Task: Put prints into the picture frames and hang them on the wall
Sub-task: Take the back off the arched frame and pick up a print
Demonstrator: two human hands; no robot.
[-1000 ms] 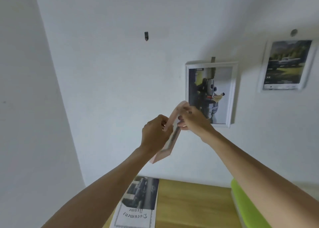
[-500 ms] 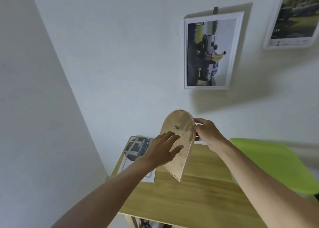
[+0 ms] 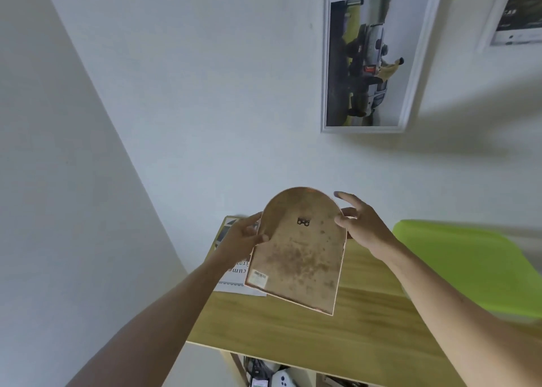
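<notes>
I hold an arched picture frame (image 3: 299,257) over the table, its stained brown backing turned toward me. A small black hanger clip (image 3: 303,222) sits near the arched top and a barcode label at the lower left corner. My left hand (image 3: 242,237) grips the frame's left edge. My right hand (image 3: 359,225) touches the upper right edge with fingers spread. A white-framed print of a truck (image 3: 372,61) hangs on the wall above. Part of a second framed print (image 3: 516,11) shows at the top right.
A wooden table (image 3: 308,328) stands against the wall below my hands. A document-frame insert sheet (image 3: 234,275) lies at its left corner, partly hidden by the frame. A lime-green lid or tray (image 3: 469,266) rests on the right. Clutter shows beneath the table.
The view has tipped down from the wall to the table. The frame came down from the wall and turned so that its full back faces me; my left hand shifted to its left edge.
</notes>
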